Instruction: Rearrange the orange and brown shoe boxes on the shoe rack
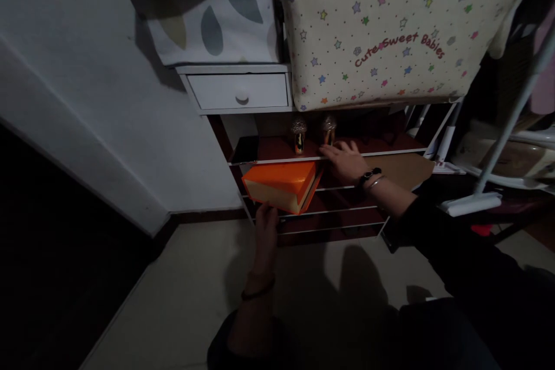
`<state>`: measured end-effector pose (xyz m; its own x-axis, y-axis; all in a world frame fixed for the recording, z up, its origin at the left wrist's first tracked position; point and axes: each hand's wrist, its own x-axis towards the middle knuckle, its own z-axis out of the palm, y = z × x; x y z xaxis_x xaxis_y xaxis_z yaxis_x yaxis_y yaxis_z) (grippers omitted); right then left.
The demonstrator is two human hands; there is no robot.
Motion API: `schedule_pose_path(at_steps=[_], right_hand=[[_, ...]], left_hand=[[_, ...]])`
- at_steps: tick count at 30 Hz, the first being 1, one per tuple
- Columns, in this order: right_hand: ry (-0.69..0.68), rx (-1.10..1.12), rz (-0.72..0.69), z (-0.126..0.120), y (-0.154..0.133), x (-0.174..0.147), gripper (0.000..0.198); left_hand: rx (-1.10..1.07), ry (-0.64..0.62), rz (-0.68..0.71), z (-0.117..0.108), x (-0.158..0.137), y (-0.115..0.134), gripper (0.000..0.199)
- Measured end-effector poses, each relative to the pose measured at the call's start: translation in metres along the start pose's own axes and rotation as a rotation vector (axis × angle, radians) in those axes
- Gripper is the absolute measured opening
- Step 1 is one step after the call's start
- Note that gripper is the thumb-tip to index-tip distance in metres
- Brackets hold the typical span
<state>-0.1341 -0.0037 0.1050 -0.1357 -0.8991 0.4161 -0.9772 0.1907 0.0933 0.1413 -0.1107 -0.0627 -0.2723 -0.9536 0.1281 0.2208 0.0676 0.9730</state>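
Observation:
A thick orange book [281, 174] with cream page edges sticks out tilted from the shelf unit, below its top board. My left hand [265, 230] is at the book's lower front edge, fingers closed on it; the grip is partly in shadow. On the top board stand two small ornaments with rounded, glittery tops: a left ornament [299, 137] and a right ornament [329, 132]. My right hand [347, 163] reaches to this board with fingers stretched and apart, close to the foot of the right ornament. Whether its fingertips touch the ornament I cannot tell.
A dark flat object [245, 150] lies at the shelf's left end. Above are a white drawer [238, 91] and a star-patterned fabric bin [377, 40]. Brown cardboard [401, 167] juts out at right, near a long-handled white tool [472, 203]. A wall [130, 115] stands left.

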Motion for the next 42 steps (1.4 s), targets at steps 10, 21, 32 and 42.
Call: schedule_pose_path(at_steps=[10, 21, 32, 42], right_hand=[[0.041, -0.044, 0.105, -0.005, -0.006, -0.012, 0.043], [-0.016, 0.407, 0.093, 0.015, -0.093, 0.047, 0.061], [0.239, 0.410, 0.359, 0.010, -0.092, 0.048, 0.040], [-0.112, 0.499, 0.088, 0.030, -0.096, 0.047, 0.086]], left_hand=[[-0.017, -0.002, -0.041, 0.004, -0.005, 0.009, 0.052], [-0.014, -0.011, -0.042, 0.001, -0.002, 0.007, 0.056], [-0.029, -0.015, -0.052, -0.001, -0.001, 0.000, 0.052], [-0.013, -0.053, -0.030, 0.007, -0.003, -0.003, 0.054]])
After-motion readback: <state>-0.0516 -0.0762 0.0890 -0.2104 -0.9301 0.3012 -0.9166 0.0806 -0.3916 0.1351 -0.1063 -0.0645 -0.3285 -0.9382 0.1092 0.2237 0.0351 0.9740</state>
